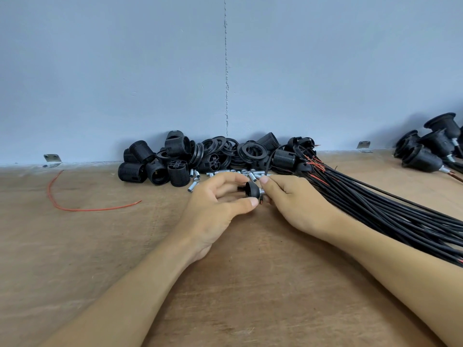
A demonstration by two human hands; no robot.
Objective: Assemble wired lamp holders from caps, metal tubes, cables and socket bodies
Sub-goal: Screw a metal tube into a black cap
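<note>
I see left hand (218,199) pinching black domed plastic cap (251,189) | right hand (297,204) pinching short silver metal tube (263,191) against cap | wooden bench (75,246) below, black cable bundle (390,209) right

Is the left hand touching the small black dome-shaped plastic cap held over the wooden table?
Touching. The head view shows the left hand pinching the black dome-shaped plastic cap between thumb and fingertips, with no gap visible.

Head view looks forward and down; left hand (215,209), right hand (298,204) near.
</note>
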